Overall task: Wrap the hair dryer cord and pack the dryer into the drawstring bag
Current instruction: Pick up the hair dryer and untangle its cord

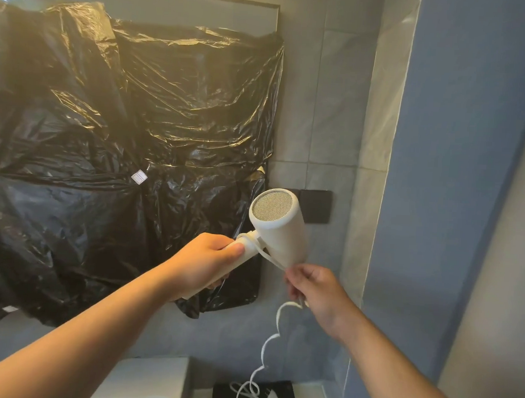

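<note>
Head view: gripping white plastic hair dryer (279, 229) handle in left hand (204, 265), slanted left-to-right; pinching white cord (273, 258) in right hand (314, 288), just right.

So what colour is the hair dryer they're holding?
The hair dryer is white, with a pale mesh grille; the head view shows it clearly.

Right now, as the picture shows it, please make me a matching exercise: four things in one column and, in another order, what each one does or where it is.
Column one
1. left hand
2. right hand
3. plug
4. black plastic sheet

Column two
a. hangs over the wall
b. pinches the cord
c. lies on the black pad below
d. grips the handle of the hair dryer

Pairs: 1-d, 2-b, 3-c, 4-a
</note>
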### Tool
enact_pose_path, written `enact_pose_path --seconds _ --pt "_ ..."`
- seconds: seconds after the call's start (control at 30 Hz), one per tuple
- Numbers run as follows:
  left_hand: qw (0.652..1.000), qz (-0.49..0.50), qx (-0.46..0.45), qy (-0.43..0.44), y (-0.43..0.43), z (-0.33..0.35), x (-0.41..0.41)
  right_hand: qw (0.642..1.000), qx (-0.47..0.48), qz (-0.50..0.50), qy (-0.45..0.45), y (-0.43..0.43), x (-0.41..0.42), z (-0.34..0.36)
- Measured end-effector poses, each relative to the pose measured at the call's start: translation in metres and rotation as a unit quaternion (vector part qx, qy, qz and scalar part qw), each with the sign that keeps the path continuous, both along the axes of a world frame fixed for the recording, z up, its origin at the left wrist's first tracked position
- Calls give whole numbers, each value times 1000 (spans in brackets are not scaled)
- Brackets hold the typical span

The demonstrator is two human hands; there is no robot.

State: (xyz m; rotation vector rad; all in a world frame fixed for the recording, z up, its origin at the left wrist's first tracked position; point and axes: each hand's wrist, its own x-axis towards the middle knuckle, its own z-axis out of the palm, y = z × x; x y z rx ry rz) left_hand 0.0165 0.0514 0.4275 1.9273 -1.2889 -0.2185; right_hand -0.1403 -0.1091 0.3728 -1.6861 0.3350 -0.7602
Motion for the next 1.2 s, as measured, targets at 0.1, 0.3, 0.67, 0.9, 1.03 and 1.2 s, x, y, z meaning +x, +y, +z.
enact_pose_path --seconds 0.1,0.3,0.67,0.9,1.03,1.2 --pt "999 -11 0 32 4 1 6 993 -86 21 80 -8 -3 11" --pt "935 -19 -10 355 2 -11 7 998 3 43 44 -13 7 20" --pt "933 -213 174 232 15 -8 14 929 -169 140 298 -39 4 34" --pt "900 -100 351 -238 7 8 -14 838 -331 152 406 -22 4 66" --pt "855 -1 334 -397 1 4 -20 832 -379 105 391 -12 7 72" --pt "842 79 273 -459 -5 7 -14 858 -362 44 362 -13 12 74"
